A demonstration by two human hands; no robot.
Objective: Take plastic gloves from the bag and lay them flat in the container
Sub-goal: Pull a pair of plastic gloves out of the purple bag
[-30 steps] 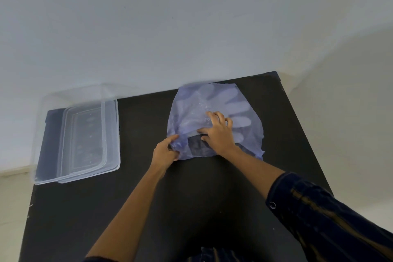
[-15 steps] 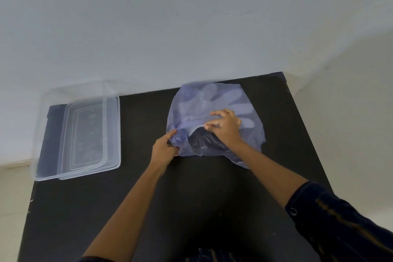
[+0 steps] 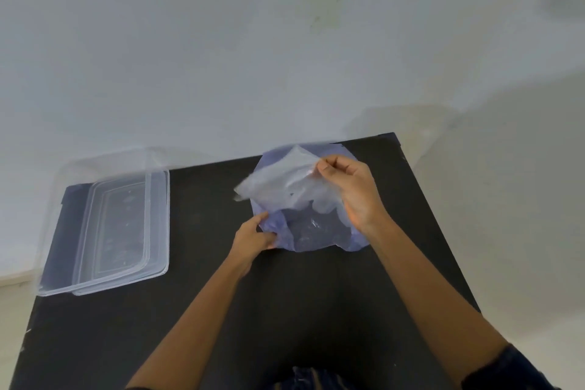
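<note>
Right hand (image 3: pixel 354 193) pinches clear glove (image 3: pixel 278 180) above bag (image 3: pixel 316 234); left hand (image 3: pixel 254 236) grips bag's edge; container (image 3: pixel 107 225) far left.

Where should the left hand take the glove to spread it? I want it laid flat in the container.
Grip the loose left corner of the glove from the left. The right hand pinches its right edge, so that corner hangs free toward the container.

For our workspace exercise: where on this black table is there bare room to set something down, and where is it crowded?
Bare black table lies between the clear rectangular plastic container and the bluish plastic bag, and across the near edge around both forearms. It is crowded at the far right, where the left hand pins the bag and the right hand lifts a clear plastic glove.
</note>
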